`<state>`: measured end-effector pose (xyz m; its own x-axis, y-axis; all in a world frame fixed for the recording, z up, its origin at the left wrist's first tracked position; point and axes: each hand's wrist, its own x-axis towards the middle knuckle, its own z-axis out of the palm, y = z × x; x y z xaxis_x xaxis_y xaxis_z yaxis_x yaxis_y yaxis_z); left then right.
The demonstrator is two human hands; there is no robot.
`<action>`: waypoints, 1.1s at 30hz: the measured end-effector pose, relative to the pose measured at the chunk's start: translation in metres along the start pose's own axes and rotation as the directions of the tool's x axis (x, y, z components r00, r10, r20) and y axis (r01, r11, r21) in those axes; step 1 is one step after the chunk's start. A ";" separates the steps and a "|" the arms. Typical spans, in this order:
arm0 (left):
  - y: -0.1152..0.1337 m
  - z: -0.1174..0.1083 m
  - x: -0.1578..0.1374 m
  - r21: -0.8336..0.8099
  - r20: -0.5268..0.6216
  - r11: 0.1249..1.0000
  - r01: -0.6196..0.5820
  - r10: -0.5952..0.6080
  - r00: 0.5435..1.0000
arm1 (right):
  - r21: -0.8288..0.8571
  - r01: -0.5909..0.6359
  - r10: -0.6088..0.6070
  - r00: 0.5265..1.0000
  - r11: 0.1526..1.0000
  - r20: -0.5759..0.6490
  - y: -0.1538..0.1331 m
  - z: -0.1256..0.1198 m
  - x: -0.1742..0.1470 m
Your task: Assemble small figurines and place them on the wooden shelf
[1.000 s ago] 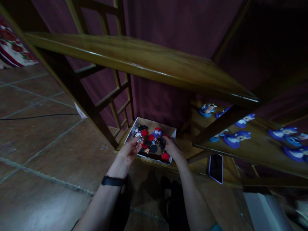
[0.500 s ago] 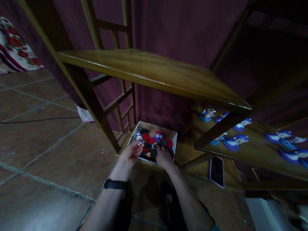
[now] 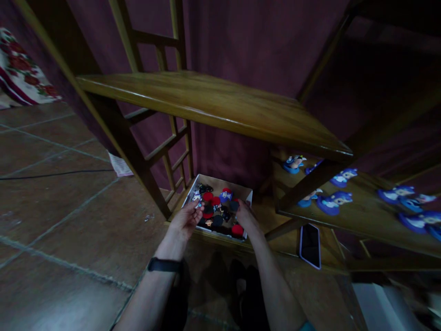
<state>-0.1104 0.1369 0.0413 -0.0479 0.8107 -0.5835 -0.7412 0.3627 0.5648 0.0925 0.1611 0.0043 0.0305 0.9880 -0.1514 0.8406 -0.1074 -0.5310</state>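
A shallow white cardboard box (image 3: 248,202) holds a jumble of small figurines with red, dark and blue round bases. My left hand (image 3: 186,219) is at the box's left side, fingertips pinched on a small white-and-blue figurine (image 3: 197,197). Inside the right part of the box, my right hand (image 3: 245,215) has its fingers closed at a figurine with a dark round base (image 3: 234,205); the fingers partly cover it. A purple-blue figurine (image 3: 226,195) lies near the back wall, and a red base (image 3: 237,230) shows in the front right corner.
The box stands on the bottom board of a wooden shelf unit, under a higher shelf board (image 3: 213,99). Several blue-based figurines (image 3: 334,202) lie on the shelf to the right. A phone (image 3: 310,246) rests on the low board. A slanted wooden post (image 3: 305,186) stands between.
My right hand has moved right and slightly back within the box, uncovering figurines and a red base in front. My left hand stays put with its figurine. The view has shifted slightly.
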 end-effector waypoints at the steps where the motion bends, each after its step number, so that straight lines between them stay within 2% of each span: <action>1: 0.001 -0.001 0.000 -0.011 -0.015 1.000 -0.014 0.014 1.000 | 0.013 0.011 -0.011 1.000 1.000 -0.018 0.004 -0.001 0.003; 6: 0.008 -0.004 -0.001 -0.070 -0.112 0.992 -0.107 0.099 0.989 | 0.005 0.075 -0.074 0.994 0.997 -0.077 0.010 0.017 0.012; 10: 0.012 -0.007 -0.002 -0.093 -0.145 0.989 -0.112 0.097 0.985 | -0.017 0.115 -0.117 0.986 0.993 -0.116 0.004 0.030 0.015; 14: 0.013 -0.008 -0.001 -0.112 -0.145 0.989 -0.098 0.081 0.986 | -0.071 0.127 -0.136 0.981 0.989 -0.137 -0.002 0.036 0.019; 17: 0.012 -0.010 0.000 -0.125 -0.130 0.988 -0.092 0.075 0.989 | -0.109 0.132 -0.144 0.983 0.985 -0.110 -0.008 0.042 0.025; 21: 0.015 -0.015 0.002 -0.140 -0.113 0.987 -0.080 0.064 0.992 | -0.102 0.061 -0.074 0.989 0.993 -0.130 -0.012 0.049 0.036; 26: 0.020 -0.019 0.000 -0.157 -0.108 0.983 -0.097 0.080 0.991 | 0.119 0.004 0.015 0.987 0.993 -0.158 -0.001 0.039 0.047; 29: 0.022 -0.017 -0.003 -0.173 -0.104 0.980 -0.095 0.078 0.992 | 0.310 0.028 0.022 0.987 0.950 -0.157 0.006 0.035 0.047; 33: 0.022 -0.015 -0.006 -0.180 -0.092 0.980 -0.083 0.067 0.994 | 0.573 0.054 -0.079 0.997 0.818 0.019 0.001 0.042 0.043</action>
<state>-0.1361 0.1332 0.0487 -0.1587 0.7876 -0.5954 -0.8433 0.2055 0.4966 0.0717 0.1993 -0.0372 -0.0459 0.9911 -0.1251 0.3796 -0.0986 -0.9199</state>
